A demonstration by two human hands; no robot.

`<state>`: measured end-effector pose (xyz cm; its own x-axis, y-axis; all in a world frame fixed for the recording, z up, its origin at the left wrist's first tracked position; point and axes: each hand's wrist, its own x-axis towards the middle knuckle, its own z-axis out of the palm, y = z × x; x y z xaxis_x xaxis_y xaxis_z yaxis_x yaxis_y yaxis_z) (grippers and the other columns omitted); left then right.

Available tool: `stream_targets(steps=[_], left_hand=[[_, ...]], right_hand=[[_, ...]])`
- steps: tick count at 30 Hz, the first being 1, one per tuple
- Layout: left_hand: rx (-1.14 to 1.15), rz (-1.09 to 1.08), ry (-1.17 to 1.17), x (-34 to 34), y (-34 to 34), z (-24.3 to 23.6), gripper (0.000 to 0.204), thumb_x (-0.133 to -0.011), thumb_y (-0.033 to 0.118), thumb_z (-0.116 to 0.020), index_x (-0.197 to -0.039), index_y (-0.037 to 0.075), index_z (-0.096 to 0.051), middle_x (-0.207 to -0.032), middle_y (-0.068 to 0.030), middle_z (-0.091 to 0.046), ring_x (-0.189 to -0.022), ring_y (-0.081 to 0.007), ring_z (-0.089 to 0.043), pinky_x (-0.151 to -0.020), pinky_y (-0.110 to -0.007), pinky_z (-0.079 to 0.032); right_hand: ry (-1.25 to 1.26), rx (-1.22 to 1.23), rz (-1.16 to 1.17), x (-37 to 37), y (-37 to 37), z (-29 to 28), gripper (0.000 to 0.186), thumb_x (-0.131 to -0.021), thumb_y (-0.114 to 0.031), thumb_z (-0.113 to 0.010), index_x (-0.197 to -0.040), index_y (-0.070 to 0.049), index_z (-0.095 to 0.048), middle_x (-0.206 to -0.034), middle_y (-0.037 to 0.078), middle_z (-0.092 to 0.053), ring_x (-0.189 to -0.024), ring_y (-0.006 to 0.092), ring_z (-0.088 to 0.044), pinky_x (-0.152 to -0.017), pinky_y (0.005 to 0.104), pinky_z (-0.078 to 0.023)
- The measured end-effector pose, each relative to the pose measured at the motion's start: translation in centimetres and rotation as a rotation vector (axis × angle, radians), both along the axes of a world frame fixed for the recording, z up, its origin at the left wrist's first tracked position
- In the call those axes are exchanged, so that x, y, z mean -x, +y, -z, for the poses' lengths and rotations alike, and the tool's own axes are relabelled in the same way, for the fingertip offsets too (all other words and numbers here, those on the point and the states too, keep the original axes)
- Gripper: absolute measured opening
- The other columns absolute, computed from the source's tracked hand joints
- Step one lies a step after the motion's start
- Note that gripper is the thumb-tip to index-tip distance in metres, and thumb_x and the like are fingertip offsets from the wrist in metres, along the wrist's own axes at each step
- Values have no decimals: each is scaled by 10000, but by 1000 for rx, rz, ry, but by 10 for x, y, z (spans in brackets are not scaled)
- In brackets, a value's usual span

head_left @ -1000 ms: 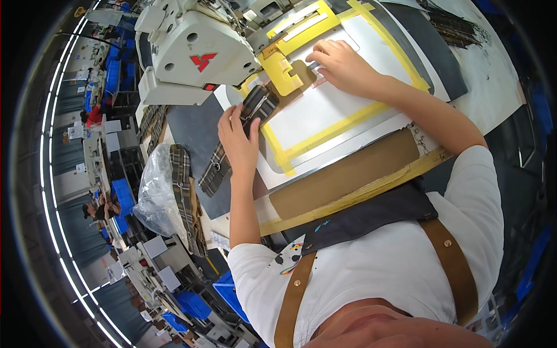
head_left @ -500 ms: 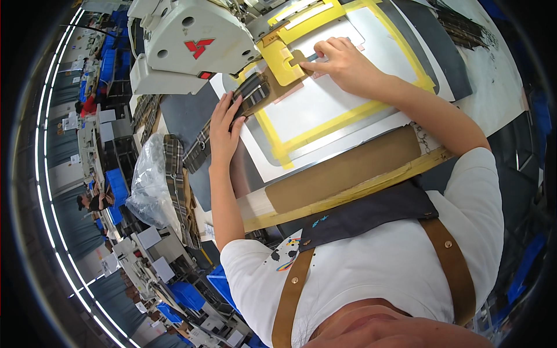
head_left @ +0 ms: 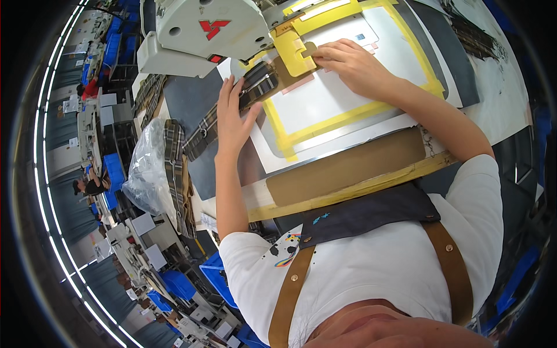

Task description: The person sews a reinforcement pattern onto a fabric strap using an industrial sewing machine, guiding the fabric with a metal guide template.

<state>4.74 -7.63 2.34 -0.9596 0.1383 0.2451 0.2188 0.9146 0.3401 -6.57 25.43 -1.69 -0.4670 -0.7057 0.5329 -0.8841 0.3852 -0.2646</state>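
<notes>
In the head view, the person's left hand (head_left: 234,124) lies with its thumb spread from the fingers across a plaid fabric strap (head_left: 201,138), which shows on both sides of it, its upper end near the yellow template (head_left: 289,52) below the sewing machine head (head_left: 203,35). The right hand (head_left: 362,68) bunches its fingers at the template's notch, above a white sheet (head_left: 325,113); whether they pinch anything cannot be told.

A crumpled clear plastic bag (head_left: 146,168) lies at the left. Beyond it, blue bins (head_left: 178,285) stand among pale workstations (head_left: 139,246), near a person in a dark top (head_left: 94,184). Lit strip lights (head_left: 35,151) run beside dark curtains (head_left: 107,287).
</notes>
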Motion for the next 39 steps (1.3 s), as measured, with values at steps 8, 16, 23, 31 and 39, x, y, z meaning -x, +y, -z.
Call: stream_targets(steps=[8, 16, 23, 31, 39], left_hand=[[78, 273, 100, 22, 50, 22, 511, -952, 211, -732, -1419, 46, -606, -1515, -145, -564, -1476, -362, -458, -1179, -500, -400], [117, 323, -27, 23, 43, 17, 540, -1029, 325, -608, -1493, 52, -564, -1583, -169, -513, -1528, -355, -403, -1245, -504, -323], [101, 331, -33, 25, 42, 17, 569, -1029, 362, -604, -1514, 69, -553, -1600, -160, -503, -1539, -352, -391, -1256, -502, -305], [124, 365, 10, 26, 43, 18, 627, -965, 421, -696, -1470, 65, -590, -1574, -152, -534, -1504, -381, -434, -1227, -528, -352], [111, 342, 19, 26, 46, 18, 634, -958, 414, -703, -1470, 62, -573, -1538, -148, -545, -1474, -390, -451, -1207, -523, -366]], right_hand=[[-41, 6, -108, 1, 1, -1, 426, -855, 82, -642, -1272, 9, -686, -1377, 108, -664, -1294, 287, -600, -1159, 451, -431], [-70, 48, -110, 6, 7, 5, 438, -852, 108, -627, -1270, -1, -696, -1369, 104, -685, -1283, 277, -619, -1148, 448, -435], [-142, 111, 20, 15, 14, 7, 463, -850, 132, -606, -1271, -27, -719, -1332, 101, -710, -1284, 290, -614, -1135, 434, -441], [-229, 126, -10, 10, 13, 4, 467, -859, 150, -585, -1270, -23, -721, -1339, 108, -708, -1289, 293, -612, -1126, 409, -449], [-96, 87, -94, 10, 13, 4, 354, -864, 97, -619, -1166, -27, -757, -1313, 83, -727, -1260, 249, -637, -1143, 389, -432]])
